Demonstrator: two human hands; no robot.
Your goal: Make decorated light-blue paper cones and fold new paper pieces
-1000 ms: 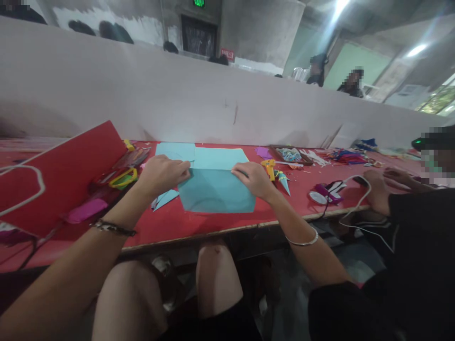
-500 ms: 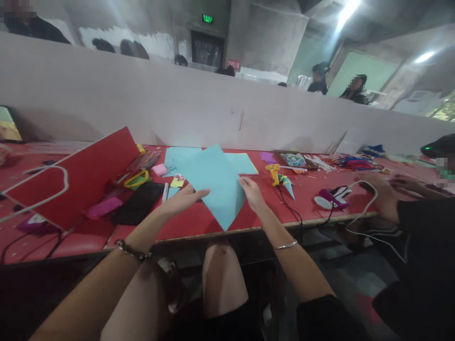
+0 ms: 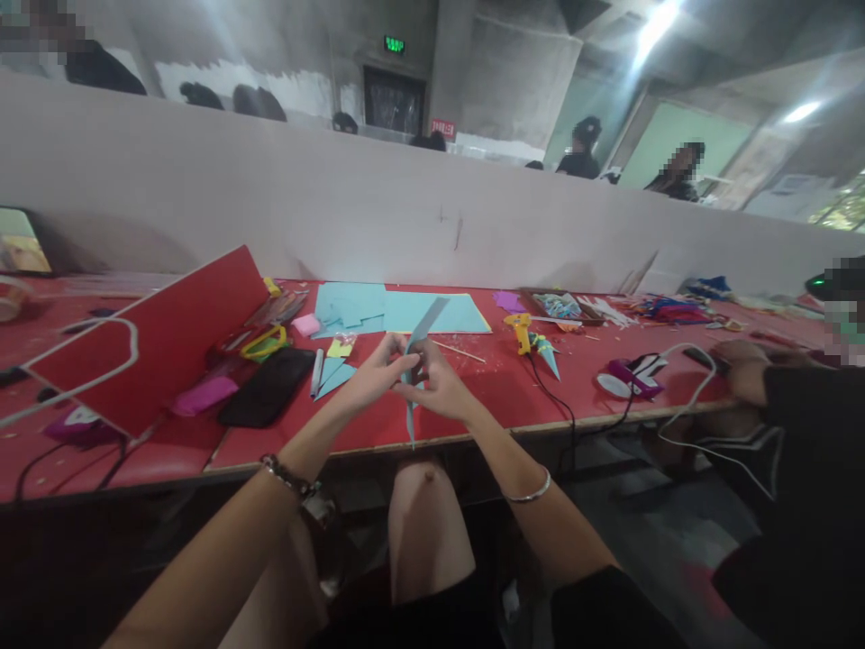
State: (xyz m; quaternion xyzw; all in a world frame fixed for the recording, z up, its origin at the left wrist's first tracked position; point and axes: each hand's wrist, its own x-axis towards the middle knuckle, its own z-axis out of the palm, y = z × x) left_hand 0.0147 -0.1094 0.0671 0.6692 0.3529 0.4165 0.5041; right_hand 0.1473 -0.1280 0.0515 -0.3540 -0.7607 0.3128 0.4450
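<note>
A light blue sheet of paper (image 3: 428, 317) is seen nearly edge-on, upright and slanting above the front of the red table. My left hand (image 3: 379, 370) is closed on its left side, fingers near the middle of the sheet. From the other side my right hand (image 3: 438, 383) grips the same sheet, thumb and fingers meeting around it. Some fingertips are hidden behind the paper. Beyond the hands lie more blue sheets (image 3: 348, 306). Folded blue paper triangles (image 3: 334, 377) and a white marker (image 3: 317, 372) lie left of my left hand.
A yellow glue gun (image 3: 520, 332) stands beside a blue paper cone (image 3: 549, 361), its black cord running over the table edge. A black phone (image 3: 276, 388) and a leaning red board (image 3: 152, 347) are on the left. A co-worker's arm (image 3: 747, 379) rests at the right.
The blue sheet, held broad face toward me before, has turned edge-on. My hands have come together at its middle, uncovering the sheets and a thin stick behind.
</note>
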